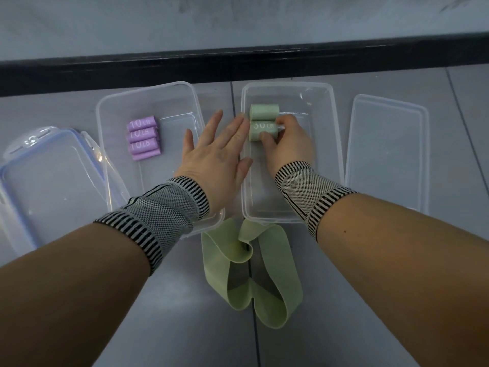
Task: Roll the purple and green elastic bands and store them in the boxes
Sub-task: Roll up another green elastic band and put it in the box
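Two clear plastic boxes stand side by side on the floor. The left box (111,107) holds several rolled purple bands (143,137) marked 10 LB. In the right box (328,133) lies one rolled green band (264,111), and just in front of it my right hand (288,141) grips a second green roll (260,129) with its fingers curled round it. My left hand (217,149) is flat with straight fingers between the boxes, its fingertips at the right box's left wall beside that roll. Unrolled green bands (254,274) lie loose on the floor nearer me.
A blue-rimmed clear lid (50,181) lies at the far left, partly under the left box. A plain clear lid (386,152) lies to the right of the right box. A black skirting strip (238,67) and a wall run behind the boxes.
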Available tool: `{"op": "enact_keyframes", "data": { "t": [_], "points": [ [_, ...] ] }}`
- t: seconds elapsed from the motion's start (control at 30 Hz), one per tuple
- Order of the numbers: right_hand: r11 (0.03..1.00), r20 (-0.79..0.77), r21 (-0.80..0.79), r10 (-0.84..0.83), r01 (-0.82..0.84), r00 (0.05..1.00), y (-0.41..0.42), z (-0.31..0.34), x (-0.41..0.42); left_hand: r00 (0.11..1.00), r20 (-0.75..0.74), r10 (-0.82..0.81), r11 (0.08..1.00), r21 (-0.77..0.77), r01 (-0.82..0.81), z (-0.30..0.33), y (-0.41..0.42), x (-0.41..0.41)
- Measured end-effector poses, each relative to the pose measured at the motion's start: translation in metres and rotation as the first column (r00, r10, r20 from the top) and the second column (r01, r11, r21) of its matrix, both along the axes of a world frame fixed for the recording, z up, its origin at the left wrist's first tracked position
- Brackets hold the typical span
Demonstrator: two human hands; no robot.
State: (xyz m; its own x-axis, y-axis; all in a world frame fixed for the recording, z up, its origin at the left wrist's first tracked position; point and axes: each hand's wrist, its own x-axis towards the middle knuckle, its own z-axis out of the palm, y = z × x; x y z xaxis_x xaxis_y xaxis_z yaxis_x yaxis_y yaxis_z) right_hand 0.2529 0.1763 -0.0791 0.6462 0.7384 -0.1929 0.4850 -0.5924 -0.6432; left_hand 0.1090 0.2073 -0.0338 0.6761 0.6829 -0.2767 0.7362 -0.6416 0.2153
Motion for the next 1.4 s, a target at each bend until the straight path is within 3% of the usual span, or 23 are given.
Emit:
{"op": "enact_keyframes", "data": {
  "t": [0.47, 0.87, 1.4],
  "points": [
    [0.988, -0.122, 0.011, -0.153, 0.155, 0.981, 0.0034, -0.001, -0.0038, 1.0, 0.005, 0.002, 1.0, 0.006, -0.002, -0.0013, 0.0008, 0.0004],
    [0.993, -0.066, 0.017, -0.113, 0.114, 0.991, 0.0064, -0.0043, -0.0016, 1.0, 0.006, 0.0, 1.0, 0.008, 0.0, -0.0022, 0.0009, 0.0001],
    [0.988, -0.131, 0.062, -0.134, 0.142, 0.982, 0.0049, -0.0092, -0.0014, 1.0, 0.0, -0.007, 1.0, 0.012, 0.007, -0.0019, 0.0004, 0.0001]
  ]
}}
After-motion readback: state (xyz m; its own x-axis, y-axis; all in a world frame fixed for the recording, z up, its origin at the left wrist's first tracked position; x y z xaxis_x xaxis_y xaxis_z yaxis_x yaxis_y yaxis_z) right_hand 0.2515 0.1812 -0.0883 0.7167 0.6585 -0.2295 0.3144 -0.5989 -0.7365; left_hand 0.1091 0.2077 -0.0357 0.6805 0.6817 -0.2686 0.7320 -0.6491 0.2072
